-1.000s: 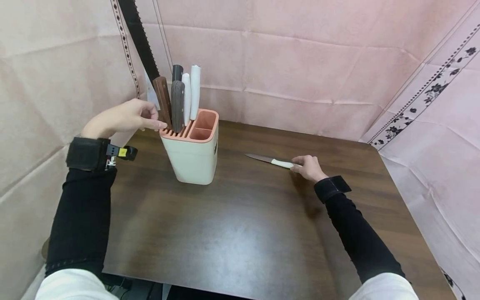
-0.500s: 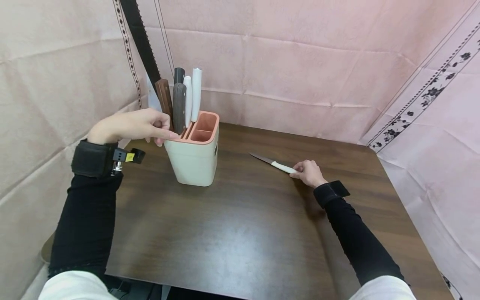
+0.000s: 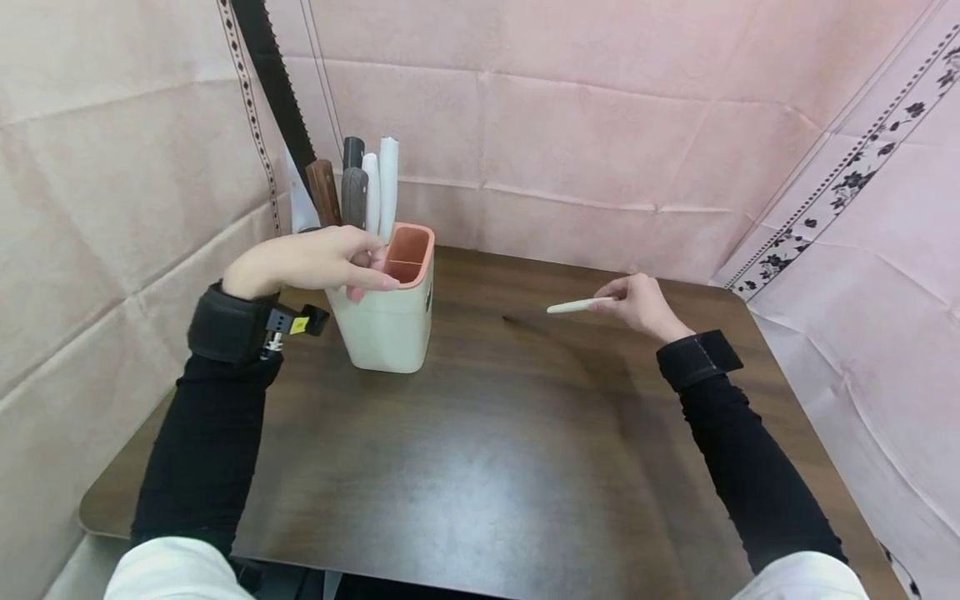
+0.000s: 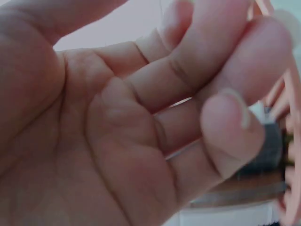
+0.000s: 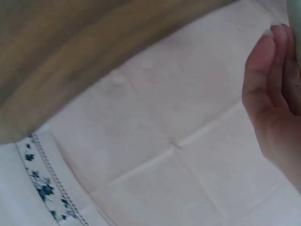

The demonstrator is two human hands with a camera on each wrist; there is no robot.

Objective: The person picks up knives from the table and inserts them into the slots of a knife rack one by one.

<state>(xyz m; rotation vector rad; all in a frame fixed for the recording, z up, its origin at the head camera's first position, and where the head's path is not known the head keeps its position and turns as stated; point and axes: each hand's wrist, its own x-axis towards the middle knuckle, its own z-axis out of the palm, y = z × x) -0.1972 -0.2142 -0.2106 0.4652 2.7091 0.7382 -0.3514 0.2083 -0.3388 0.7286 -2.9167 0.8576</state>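
In the head view my right hand [image 3: 641, 307] pinches a knife by its pale handle [image 3: 573, 306], raised over the table; the blade hardly shows. The right wrist view catches the curled fingers [image 5: 263, 70] beside a pale strip of that handle at the edge. My left hand [image 3: 318, 260] hovers across the front of a pale green knife holder [image 3: 382, 337] with a pink slotted top, fingertips right at its rim. Seen in the left wrist view, its fingers [image 4: 164, 80] are loosely bent with nothing between them. Part of the slots is hidden behind this hand.
Several knives stand in the holder: a brown handle [image 3: 322, 190], a grey handle [image 3: 354, 198], a black handle [image 3: 353, 152] and white handles [image 3: 387, 179]. The brown wooden table [image 3: 465, 467] meets pink cloth [image 3: 562, 150] behind and at the sides.
My right hand has lifted the knife off the table and turned it. My left hand has slid rightward along the holder's front rim.
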